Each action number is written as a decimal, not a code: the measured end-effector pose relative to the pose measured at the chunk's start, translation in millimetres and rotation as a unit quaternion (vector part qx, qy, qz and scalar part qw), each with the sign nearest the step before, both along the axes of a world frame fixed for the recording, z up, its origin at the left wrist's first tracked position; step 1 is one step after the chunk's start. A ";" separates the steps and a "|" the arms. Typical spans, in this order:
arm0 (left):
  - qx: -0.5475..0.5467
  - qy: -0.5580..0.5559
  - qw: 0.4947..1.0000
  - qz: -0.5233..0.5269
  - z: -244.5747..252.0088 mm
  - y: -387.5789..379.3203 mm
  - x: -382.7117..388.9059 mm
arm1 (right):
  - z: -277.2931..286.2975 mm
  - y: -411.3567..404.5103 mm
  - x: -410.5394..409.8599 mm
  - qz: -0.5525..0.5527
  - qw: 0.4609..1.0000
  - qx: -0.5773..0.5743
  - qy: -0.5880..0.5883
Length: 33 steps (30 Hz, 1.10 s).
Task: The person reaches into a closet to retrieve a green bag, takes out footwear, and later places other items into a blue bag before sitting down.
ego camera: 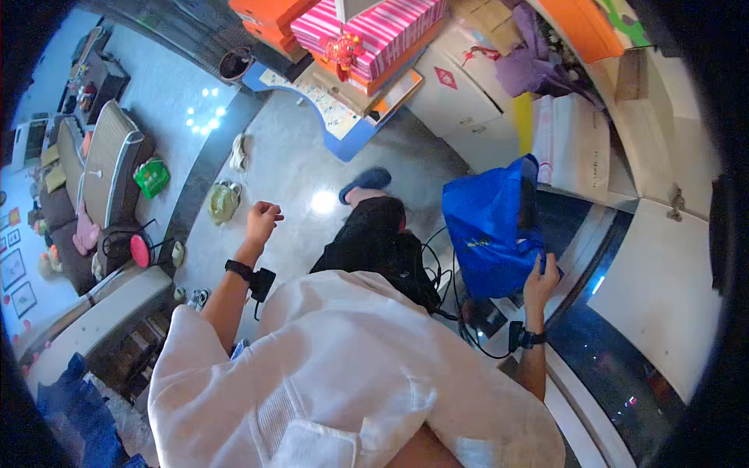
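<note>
On the right, my right hand (541, 284) grips the edge of a large blue bag (483, 234), whose side hangs beside my leg; what it holds cannot be made out, though something dark shows at its opening. My left hand (263, 221) is raised over the floor at the left, fingers loosely curled, with nothing seen in it. Each wrist wears a black strap with a small device. Black cables (450, 286) hang between my shorts and the blue bag.
A blue-edged table (351, 143) bears a pink striped box (374, 35) ahead. White cabinets (456, 93) and an open cabinet door (655, 292) stand at the right. On the floor at the left are a green bag (152, 177), a yellowish bag (223, 203), shoes (239, 153) and a red-seated stool (139, 251).
</note>
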<state>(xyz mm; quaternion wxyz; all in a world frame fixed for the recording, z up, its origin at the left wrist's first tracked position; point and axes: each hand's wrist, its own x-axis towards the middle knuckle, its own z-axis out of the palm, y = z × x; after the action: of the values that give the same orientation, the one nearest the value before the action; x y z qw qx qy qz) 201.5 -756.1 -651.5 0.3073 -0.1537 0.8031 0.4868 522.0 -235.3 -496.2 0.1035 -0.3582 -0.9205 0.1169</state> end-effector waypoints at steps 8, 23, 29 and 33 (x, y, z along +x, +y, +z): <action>-0.104 0.123 0.982 -0.096 -82.2 -54.8 -52.4 | -58.2 -35.0 0.1 0.009 0.997 0.079 0.018; -0.132 0.110 0.968 -0.181 -312.9 -233.0 -225.5 | -128.4 -206.2 -133.1 -0.208 0.952 0.220 0.055; 0.005 0.060 0.994 -0.087 -349.2 -288.4 -220.5 | -127.5 -294.3 -230.4 -0.106 0.970 0.203 0.082; -0.032 0.099 0.988 -0.113 -364.8 -328.9 -215.5 | -133.4 -337.5 -263.2 -0.041 0.985 0.101 0.136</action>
<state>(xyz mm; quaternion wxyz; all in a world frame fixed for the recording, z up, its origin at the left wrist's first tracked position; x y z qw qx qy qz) -14.1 -1085.0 -1016.3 0.2743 -0.0229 0.8570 0.4356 258.8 -572.9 -629.6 0.2683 -0.3637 -0.8895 0.0671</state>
